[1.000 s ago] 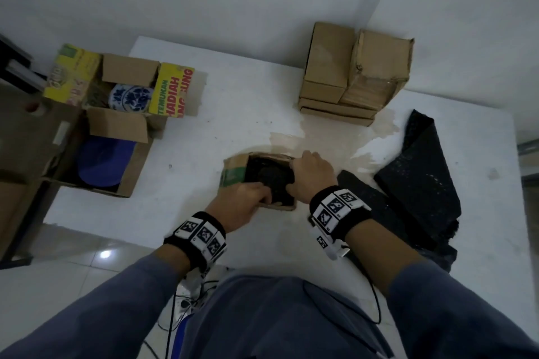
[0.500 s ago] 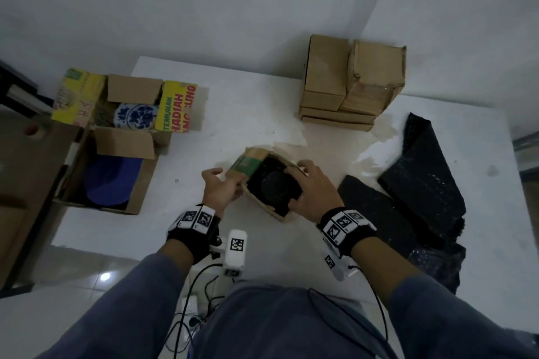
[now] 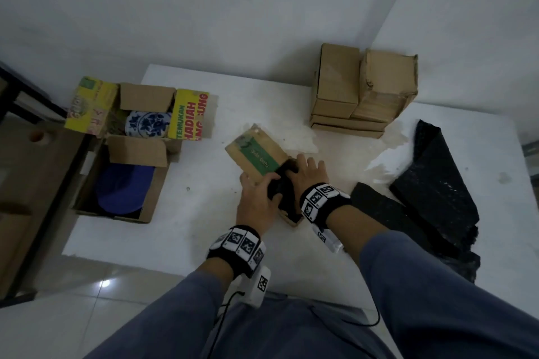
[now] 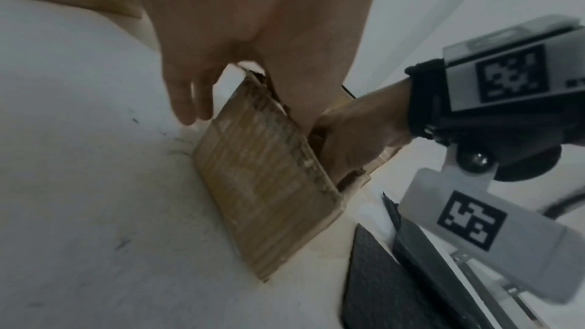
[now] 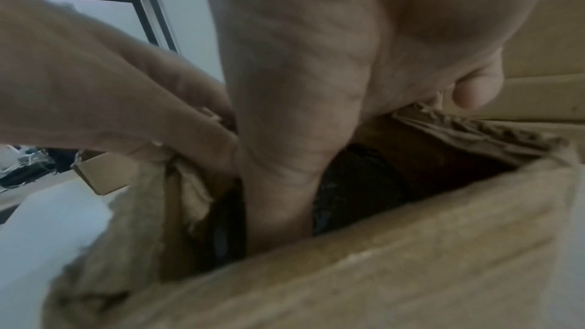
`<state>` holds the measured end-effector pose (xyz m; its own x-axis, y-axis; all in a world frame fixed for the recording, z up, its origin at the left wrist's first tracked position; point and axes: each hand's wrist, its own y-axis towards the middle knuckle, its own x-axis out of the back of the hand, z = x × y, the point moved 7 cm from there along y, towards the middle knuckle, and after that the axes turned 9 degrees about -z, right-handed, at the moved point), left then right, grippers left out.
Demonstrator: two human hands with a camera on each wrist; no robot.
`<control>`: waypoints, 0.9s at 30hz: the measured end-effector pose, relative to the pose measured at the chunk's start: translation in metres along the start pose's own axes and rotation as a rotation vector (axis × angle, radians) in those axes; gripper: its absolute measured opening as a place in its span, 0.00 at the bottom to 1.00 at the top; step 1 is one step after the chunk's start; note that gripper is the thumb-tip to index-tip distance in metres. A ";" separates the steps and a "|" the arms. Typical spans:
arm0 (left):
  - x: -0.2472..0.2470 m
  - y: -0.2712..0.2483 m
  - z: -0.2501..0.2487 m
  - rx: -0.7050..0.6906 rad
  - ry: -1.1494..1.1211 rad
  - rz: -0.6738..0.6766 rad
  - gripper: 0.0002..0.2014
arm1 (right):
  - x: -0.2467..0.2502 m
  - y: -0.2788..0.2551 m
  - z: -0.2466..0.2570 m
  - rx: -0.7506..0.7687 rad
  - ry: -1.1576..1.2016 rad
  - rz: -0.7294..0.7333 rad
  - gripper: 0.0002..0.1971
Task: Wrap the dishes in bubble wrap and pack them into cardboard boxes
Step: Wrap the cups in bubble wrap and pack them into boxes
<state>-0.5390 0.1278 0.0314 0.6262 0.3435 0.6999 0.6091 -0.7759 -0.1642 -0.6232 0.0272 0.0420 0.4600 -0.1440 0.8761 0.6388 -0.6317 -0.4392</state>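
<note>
A small cardboard box (image 3: 256,154) with a green label lies on the white table (image 3: 204,213), its open end towards me. Inside it sits a dish wrapped in black bubble wrap (image 3: 277,188). My left hand (image 3: 262,183) grips the box's near flap (image 4: 269,184), fingers (image 4: 187,99) outside it. My right hand (image 3: 303,169) holds the box's upper wall. Its thumb (image 5: 285,171) reaches inside against the black bundle (image 5: 357,184), and a fingertip (image 5: 475,91) lies over the rim. Most of the bundle is hidden by both hands.
At the left edge, an open box with yellow flaps (image 3: 192,114) holds a blue-and-white dish (image 3: 148,124). The box beside it (image 3: 145,210) holds a blue dish (image 3: 125,189). Flat cardboard boxes (image 3: 361,90) are stacked at the back. Black bubble wrap sheets (image 3: 431,183) lie on the right.
The small box has turned over: its green label side now faces up and its opening faces me. My left hand moved from the box's left end to the open end.
</note>
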 end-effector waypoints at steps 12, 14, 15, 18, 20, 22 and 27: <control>-0.028 0.012 0.018 0.241 0.371 0.383 0.32 | 0.015 0.005 -0.004 0.059 -0.129 0.058 0.51; -0.028 0.013 0.016 0.237 0.371 0.399 0.31 | 0.014 0.009 0.002 0.089 -0.190 0.101 0.46; -0.027 0.013 0.015 0.234 0.363 0.402 0.30 | 0.012 0.012 0.005 0.100 -0.212 0.119 0.43; -0.025 0.012 0.017 0.222 0.320 0.387 0.28 | 0.012 0.015 0.012 0.127 -0.275 0.162 0.41; -0.027 0.011 0.019 0.203 0.296 0.390 0.29 | 0.016 0.008 0.010 0.122 -0.236 0.108 0.42; -0.029 0.011 0.020 0.195 0.261 0.407 0.30 | 0.026 -0.006 0.007 0.081 -0.097 -0.076 0.37; -0.028 0.013 0.010 0.114 0.224 0.437 0.31 | 0.016 -0.018 0.027 0.199 0.316 -0.101 0.20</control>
<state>-0.5439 0.1135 0.0024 0.7221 -0.1323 0.6790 0.3706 -0.7548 -0.5413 -0.6110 0.0566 0.0585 0.1959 -0.3360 0.9213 0.7926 -0.4990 -0.3505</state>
